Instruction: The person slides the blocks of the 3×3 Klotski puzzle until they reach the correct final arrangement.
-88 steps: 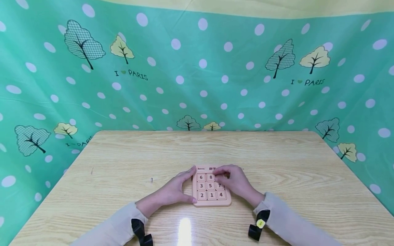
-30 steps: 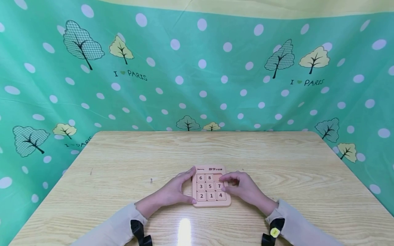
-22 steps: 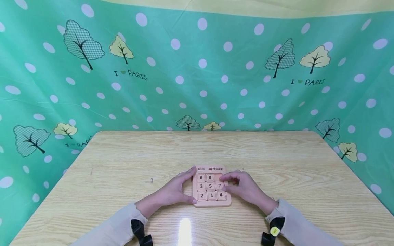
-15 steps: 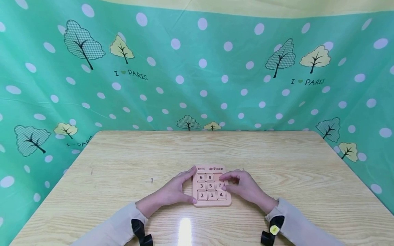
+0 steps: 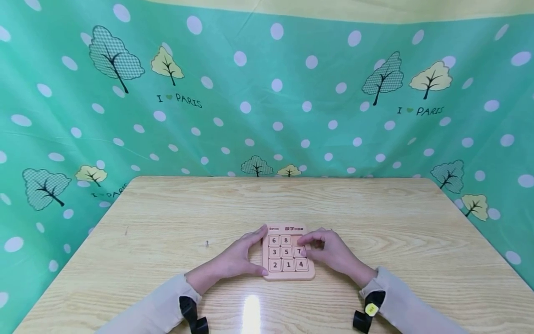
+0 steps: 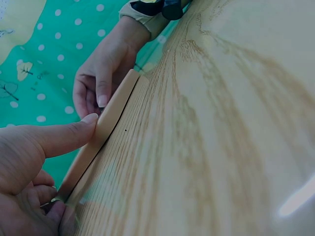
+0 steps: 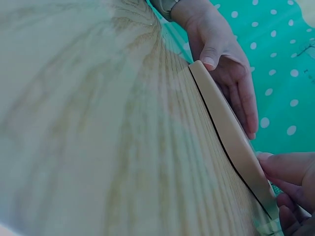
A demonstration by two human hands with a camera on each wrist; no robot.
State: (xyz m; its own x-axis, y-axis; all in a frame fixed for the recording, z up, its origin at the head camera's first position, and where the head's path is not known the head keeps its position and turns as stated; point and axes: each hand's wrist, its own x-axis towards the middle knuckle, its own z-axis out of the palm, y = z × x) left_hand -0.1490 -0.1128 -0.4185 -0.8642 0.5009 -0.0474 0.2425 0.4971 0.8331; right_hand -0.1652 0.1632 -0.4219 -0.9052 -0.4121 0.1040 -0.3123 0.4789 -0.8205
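A peach number sliding puzzle lies flat on the table, its top row reading 6, 8 and a bare slot. Below come 3, 5, 7, then 2, 1, 4. My left hand grips its left side, thumb at the near corner and index finger at the far one. In the left wrist view that thumb presses the puzzle's edge. At the right side, my right hand has its thumb tip on the 7 tile and its index fingertip over the bare slot, the two tips apart. Its other fingers bend under the palm.
The wood-grain table extends on all sides of the puzzle. A green dotted curtain hangs behind its far edge and along both sides. Light glares off the tabletop near the front. Black straps circle both wrists.
Since the oldest frame, my right hand has drawn back to the right, from beside the 8 to the 7 tile, uncovering the bare slot. My left hand has stayed put.
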